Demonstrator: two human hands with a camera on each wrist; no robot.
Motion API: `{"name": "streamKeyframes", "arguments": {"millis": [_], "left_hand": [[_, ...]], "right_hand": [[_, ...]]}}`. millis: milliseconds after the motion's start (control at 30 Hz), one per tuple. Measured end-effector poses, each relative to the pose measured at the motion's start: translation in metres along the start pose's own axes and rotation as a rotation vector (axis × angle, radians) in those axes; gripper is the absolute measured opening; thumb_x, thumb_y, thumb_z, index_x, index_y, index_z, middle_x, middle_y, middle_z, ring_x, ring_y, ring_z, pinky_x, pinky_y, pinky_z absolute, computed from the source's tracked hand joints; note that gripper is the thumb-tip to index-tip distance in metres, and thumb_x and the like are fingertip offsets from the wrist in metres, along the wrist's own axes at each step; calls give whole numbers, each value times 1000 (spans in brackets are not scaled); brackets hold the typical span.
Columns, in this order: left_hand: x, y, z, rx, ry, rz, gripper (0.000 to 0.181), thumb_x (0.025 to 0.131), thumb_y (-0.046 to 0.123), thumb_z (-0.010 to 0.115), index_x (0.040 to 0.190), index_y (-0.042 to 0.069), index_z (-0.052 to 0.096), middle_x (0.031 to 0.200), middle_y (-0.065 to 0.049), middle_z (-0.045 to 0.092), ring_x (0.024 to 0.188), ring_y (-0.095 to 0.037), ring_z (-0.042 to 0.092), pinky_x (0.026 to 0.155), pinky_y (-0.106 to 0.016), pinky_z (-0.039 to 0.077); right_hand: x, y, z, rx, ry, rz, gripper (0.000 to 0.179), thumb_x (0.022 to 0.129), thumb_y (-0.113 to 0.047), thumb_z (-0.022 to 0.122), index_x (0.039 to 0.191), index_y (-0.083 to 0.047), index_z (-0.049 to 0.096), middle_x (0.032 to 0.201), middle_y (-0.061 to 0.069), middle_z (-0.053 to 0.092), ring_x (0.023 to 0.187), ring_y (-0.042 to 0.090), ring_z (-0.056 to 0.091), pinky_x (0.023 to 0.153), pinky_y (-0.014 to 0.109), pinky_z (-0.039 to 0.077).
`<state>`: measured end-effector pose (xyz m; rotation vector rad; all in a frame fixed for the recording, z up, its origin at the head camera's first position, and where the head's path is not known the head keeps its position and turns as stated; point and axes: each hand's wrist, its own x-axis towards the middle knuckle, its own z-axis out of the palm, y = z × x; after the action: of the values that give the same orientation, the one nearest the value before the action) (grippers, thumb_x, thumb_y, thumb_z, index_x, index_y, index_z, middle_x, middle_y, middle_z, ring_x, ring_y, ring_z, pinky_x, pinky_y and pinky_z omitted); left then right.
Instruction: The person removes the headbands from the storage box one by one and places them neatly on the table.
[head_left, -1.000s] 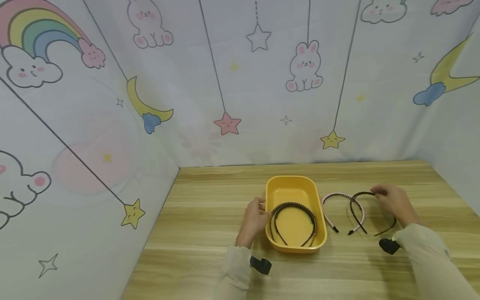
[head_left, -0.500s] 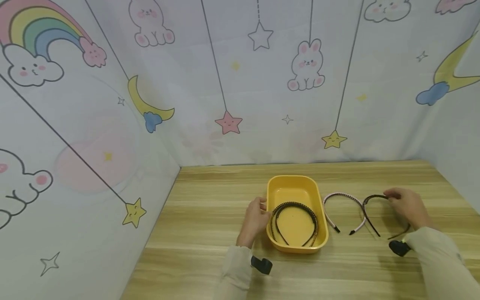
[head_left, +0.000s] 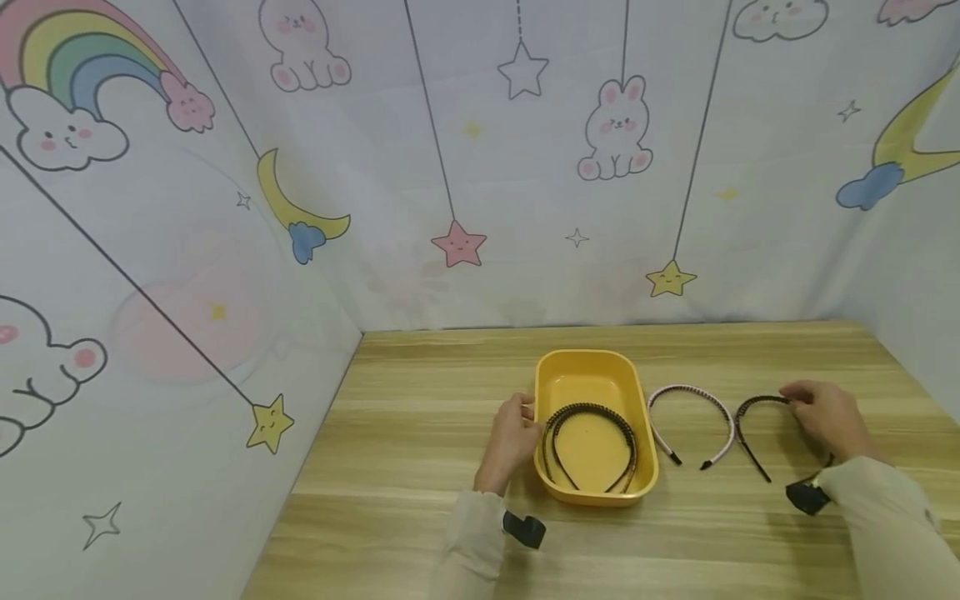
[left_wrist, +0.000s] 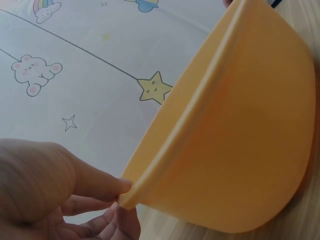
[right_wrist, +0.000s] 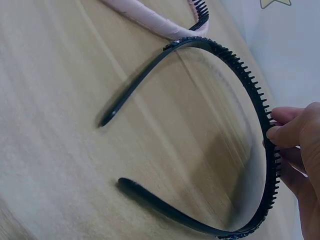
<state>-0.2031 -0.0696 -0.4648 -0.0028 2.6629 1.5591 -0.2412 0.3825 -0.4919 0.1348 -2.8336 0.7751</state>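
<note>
On the right, my right hand (head_left: 832, 419) pinches a black toothed headband (right_wrist: 257, 107) at the top of its curve, thumb on the inner side. Its tips point toward me, low over the wood. A pink headband (head_left: 688, 388) with black tips lies just left of it on the table. My left hand (head_left: 513, 437) grips the left rim of a yellow plastic basin (head_left: 648, 467), thumb over the edge and fingers beneath, as the left wrist view shows. Inside the basin rest dark headbands (head_left: 587, 409), overlapping one another.
The wooden table (head_left: 420, 417) meets a white cloth backdrop (head_left: 525, 292) printed with stars, bunnies and clouds at its back and sides. Black wrist cameras (head_left: 525, 530) are strapped at both cuffs.
My right hand has moved right with the black headband, which overlapped the pink one before and now sits beside it. My left hand keeps its grip on the basin.
</note>
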Motion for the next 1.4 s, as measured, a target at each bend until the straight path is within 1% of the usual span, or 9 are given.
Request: {"name": "streamKeyframes", "arguments": {"millis": [167, 500, 733, 1033, 1167, 1300, 1400], "left_hand": [[0, 1, 0, 6, -2, 7, 41, 86, 0, 64, 126, -4, 52, 106, -21, 59, 91, -25, 62, 73, -33, 54], [0, 2, 0, 11, -7, 4, 42, 87, 0, 64, 127, -5, 51, 107, -21, 58, 92, -25, 63, 73, -32, 55], [0, 3, 0, 13, -1, 5, 41, 87, -1, 63, 126, -5, 51, 104, -19, 58, 90, -24, 62, 72, -32, 54], [0, 1, 0, -3, -1, 5, 42, 86, -2, 63, 126, -6, 51, 104, -19, 59, 91, -26, 63, 72, -32, 55], [-1, 1, 0, 0, 0, 18, 42, 86, -2, 63, 126, -6, 51, 104, -19, 58, 92, -26, 63, 72, -33, 55], [-2, 2, -1, 6, -3, 19, 42, 87, -2, 62, 127, -6, 51, 106, -20, 57, 92, -26, 63, 71, -33, 55], [-2, 3, -1, 4, -3, 13, 42, 88, -1, 62, 127, -5, 50, 107, -21, 58, 92, -26, 63, 72, -33, 55]], "right_hand": [[-1, 3, 3, -4, -14, 9, 21, 83, 4, 55, 100, 10, 65, 101, 34, 63, 96, 55, 53, 74, 57, 43], [-2, 1, 4, -11, -8, 0, 19, 83, 4, 56, 99, 10, 65, 100, 35, 63, 95, 56, 53, 74, 58, 43], [-2, 1, 4, -10, -22, 10, 20, 85, 5, 55, 101, 11, 64, 103, 36, 61, 96, 57, 52, 75, 59, 43], [-2, 4, 5, -22, -11, 5, 21, 83, 6, 55, 100, 12, 64, 100, 36, 62, 94, 56, 53, 73, 58, 44], [-3, 5, 5, -22, -34, 21, 23, 84, 6, 53, 104, 13, 62, 103, 36, 61, 95, 56, 53, 74, 58, 44], [-5, 5, 3, -19, -79, 46, 26, 87, 5, 50, 110, 14, 59, 107, 37, 59, 97, 55, 52, 75, 59, 44], [-5, 5, 3, -23, -79, 40, 26, 87, 5, 51, 110, 14, 59, 106, 37, 60, 97, 55, 52, 75, 58, 45]]}}
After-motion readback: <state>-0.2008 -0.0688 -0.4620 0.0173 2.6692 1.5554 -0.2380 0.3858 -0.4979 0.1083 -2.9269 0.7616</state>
